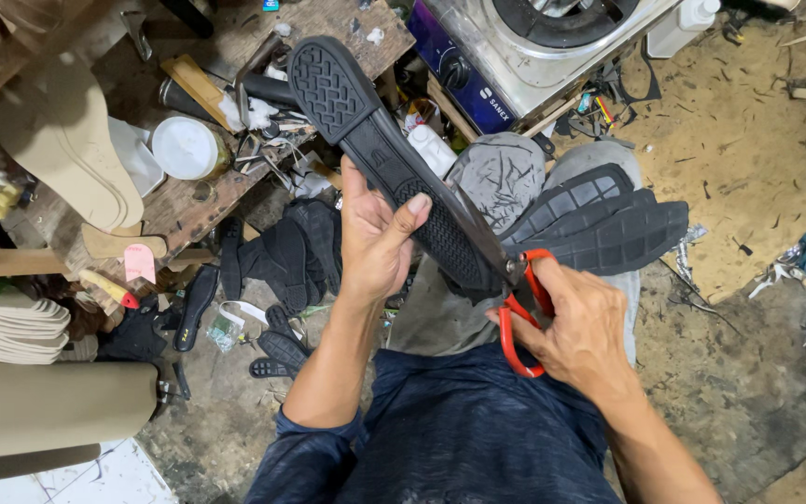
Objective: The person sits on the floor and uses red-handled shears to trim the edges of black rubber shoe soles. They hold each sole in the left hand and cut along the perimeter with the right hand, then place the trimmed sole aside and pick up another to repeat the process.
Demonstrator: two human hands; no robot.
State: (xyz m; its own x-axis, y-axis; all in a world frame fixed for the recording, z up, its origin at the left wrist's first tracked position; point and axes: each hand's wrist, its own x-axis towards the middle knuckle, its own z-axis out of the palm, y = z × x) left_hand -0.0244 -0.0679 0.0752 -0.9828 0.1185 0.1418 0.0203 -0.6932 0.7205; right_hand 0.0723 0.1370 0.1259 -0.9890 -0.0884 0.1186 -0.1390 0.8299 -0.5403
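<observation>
My left hand (375, 238) grips a long black rubber shoe sole (366, 131), tread side up, held slanting from the upper left down toward my lap. My right hand (580, 327) holds red-handled scissors (513, 299), whose dark blades lie along the sole's right edge near its lower end. More black treaded soles (608, 224) rest on my grey-trousered knees just beyond the scissors.
A cluttered wooden workbench (188, 205) at the upper left carries a white lid (184, 147), tools and beige insoles (67, 140). Black sole scraps (282, 252) lie on the floor below it. A metal gas stove (534, 47) stands at the top. Sandy floor spreads to the right.
</observation>
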